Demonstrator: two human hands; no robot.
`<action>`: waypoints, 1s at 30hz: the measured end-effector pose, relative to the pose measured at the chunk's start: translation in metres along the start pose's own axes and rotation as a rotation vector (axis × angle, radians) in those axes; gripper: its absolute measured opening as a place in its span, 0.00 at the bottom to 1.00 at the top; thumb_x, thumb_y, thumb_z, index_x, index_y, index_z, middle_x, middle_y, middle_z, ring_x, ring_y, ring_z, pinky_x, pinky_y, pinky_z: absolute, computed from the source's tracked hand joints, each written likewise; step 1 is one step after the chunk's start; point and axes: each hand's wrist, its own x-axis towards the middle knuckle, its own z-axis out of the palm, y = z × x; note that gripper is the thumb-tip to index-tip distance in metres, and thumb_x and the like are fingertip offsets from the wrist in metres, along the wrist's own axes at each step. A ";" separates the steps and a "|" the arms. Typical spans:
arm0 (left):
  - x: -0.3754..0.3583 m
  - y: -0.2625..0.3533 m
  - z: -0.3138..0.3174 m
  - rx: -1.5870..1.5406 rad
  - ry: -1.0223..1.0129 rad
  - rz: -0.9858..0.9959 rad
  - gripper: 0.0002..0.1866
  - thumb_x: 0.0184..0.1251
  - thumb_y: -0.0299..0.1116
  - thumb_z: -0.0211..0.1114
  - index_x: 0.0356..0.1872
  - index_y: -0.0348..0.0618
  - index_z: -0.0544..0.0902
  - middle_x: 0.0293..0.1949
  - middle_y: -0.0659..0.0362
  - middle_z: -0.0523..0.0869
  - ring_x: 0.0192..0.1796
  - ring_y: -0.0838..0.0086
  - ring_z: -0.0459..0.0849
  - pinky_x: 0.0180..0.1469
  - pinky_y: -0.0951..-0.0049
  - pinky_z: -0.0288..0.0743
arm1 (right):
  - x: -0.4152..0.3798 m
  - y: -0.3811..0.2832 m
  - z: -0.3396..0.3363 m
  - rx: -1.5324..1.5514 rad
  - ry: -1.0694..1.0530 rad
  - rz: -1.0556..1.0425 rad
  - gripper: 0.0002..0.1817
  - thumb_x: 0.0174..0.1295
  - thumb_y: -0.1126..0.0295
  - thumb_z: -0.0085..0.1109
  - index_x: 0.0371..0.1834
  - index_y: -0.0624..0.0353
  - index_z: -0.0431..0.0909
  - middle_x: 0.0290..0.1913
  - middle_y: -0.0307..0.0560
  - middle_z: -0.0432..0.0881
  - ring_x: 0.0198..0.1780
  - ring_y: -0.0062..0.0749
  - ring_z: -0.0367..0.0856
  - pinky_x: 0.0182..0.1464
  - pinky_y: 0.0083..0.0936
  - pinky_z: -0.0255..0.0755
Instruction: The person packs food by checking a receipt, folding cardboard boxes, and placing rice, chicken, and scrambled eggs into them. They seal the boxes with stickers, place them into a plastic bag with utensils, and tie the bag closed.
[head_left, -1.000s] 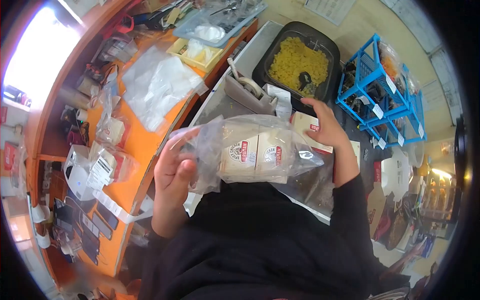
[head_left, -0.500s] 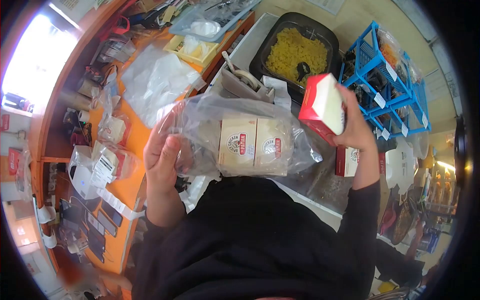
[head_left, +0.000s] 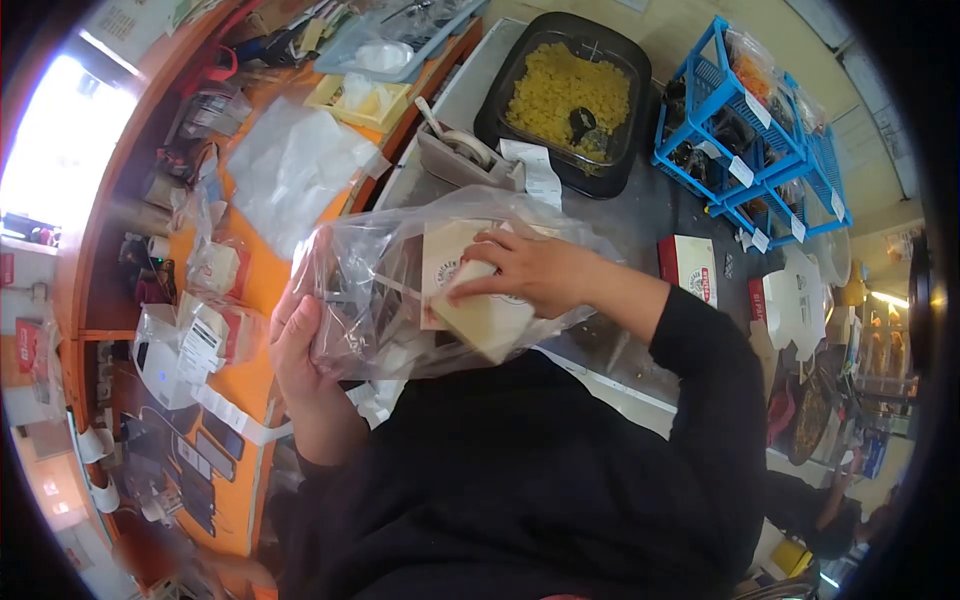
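L hand grips the edge of a clear bag, thumb on the near side, fingers behind the film; prob. pinched there to hold the mouth apart, as the film's too limp to stand by itself. R hand is closed round a pale box, fingers bent over its top, box tilted w/ one corner toward the body. Can't tell if film lies betw. box & hand. The tilt looks like a way to fit past the logo box that sits in the bag, partly hidden under the R hand.

Bag hangs over the front of the grey surface, close to the body, prob. for easy reach w/ both hands. On that surface, to the right & apart from the bag, a red box stands in reach of the R arm. Just beyond the bag: tape dispenser w/ a slip beside it, likely kept handy. Further back, pan of yellow food, black spoon left in it, prob. for serving; blue racks next to it, tags facing out, presumably for quick reading.

L side, orange surface: flat plastic sheets, yellow tray, phones grouped near the edge.
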 end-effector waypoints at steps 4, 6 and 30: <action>0.004 -0.011 0.010 0.007 -0.012 0.001 0.33 0.72 0.32 0.52 0.72 0.28 0.54 0.66 0.43 0.69 0.61 0.65 0.77 0.56 0.73 0.73 | -0.036 -0.005 0.007 -0.172 -0.018 -0.033 0.46 0.43 0.74 0.68 0.68 0.24 0.65 0.71 0.44 0.61 0.71 0.46 0.61 0.71 0.53 0.55; 0.008 -0.014 0.029 0.017 0.082 0.048 0.33 0.72 0.32 0.52 0.73 0.29 0.53 0.66 0.43 0.69 0.57 0.69 0.79 0.48 0.78 0.75 | -0.057 -0.020 -0.019 -0.026 0.043 0.046 0.42 0.46 0.74 0.67 0.67 0.31 0.67 0.70 0.46 0.64 0.70 0.45 0.65 0.71 0.48 0.57; -0.008 -0.022 0.008 0.001 -0.039 -0.064 0.30 0.74 0.33 0.52 0.74 0.38 0.56 0.41 0.62 0.81 0.21 0.89 0.65 0.21 0.86 0.57 | -0.106 -0.020 -0.070 0.647 0.583 0.173 0.66 0.31 0.57 0.83 0.73 0.55 0.45 0.67 0.52 0.62 0.69 0.42 0.64 0.67 0.39 0.62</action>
